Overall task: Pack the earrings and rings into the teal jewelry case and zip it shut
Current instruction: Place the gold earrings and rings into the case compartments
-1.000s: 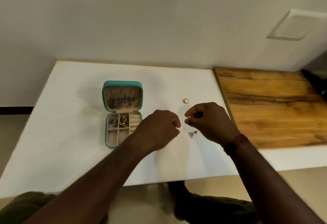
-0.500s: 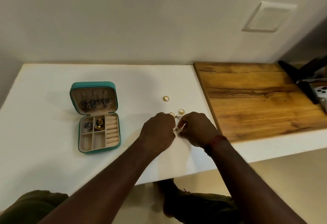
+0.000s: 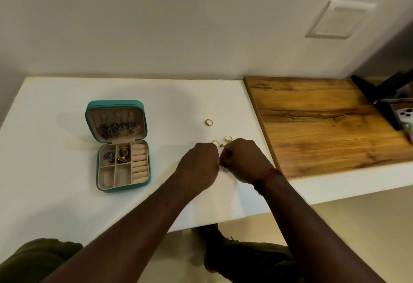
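Teal jewelry case lies open on the white worktop, well left of the hands. Its base holds a blue earring and gold pieces in the 2 rear compartments, beside a column of ring rolls.

Left hand and right hand meet knuckle to knuckle. The right fingers pinch a tiny piece too small to identify. The left fingers are curled under, and I cannot tell what they grip. A red thread band circles the right wrist.

Just past the knuckles lie 2 gold rings with a small stud between them. A third ring sits farther back.

The upright lid carries a row of blue-grey earrings. A wooden board fills the right side.
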